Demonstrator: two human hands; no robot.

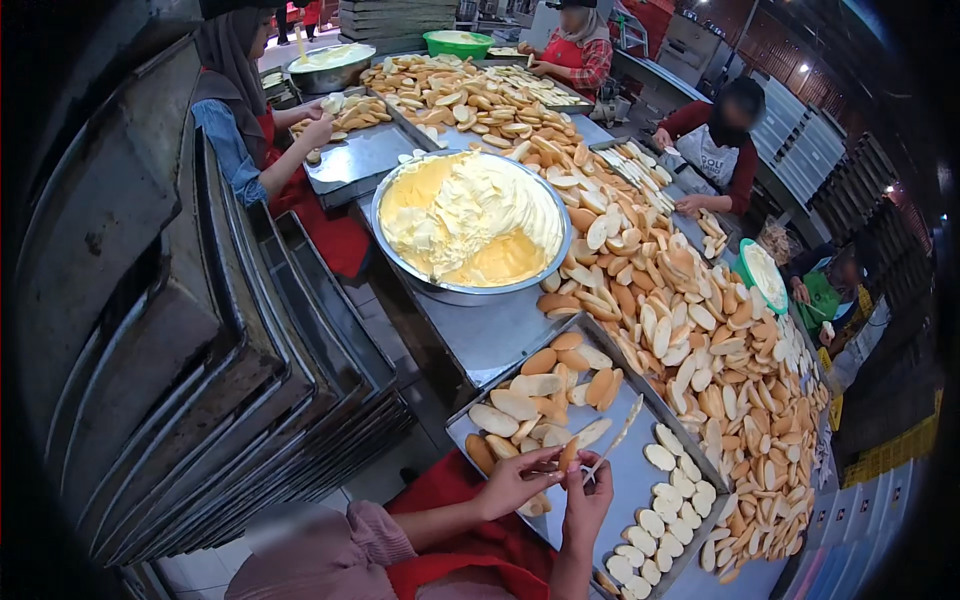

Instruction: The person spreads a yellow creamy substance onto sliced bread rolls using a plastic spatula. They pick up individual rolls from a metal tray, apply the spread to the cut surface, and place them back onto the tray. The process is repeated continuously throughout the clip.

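My left hand (517,484) pinches a small oval bread piece (568,454), brown crust side showing. My right hand (587,499) holds a thin spreading spatula (615,435) with cream on its blade, and its fingertips also meet the bread piece. Both hands are above a metal baking tray (551,529). Plain bread halves (514,405) lie loosely heaped in its far left part. Along the tray's right side, cream-coated bread pieces (667,510) lie in close rows, coated side up.
A large metal bowl of pale cream (480,217) stands beyond the tray. Bread pieces (675,315) are piled down the table. Stacked baking trays (225,360) rise at my left. Several co-workers (720,150) work around the table; a green bowl (763,276) of cream sits at right.
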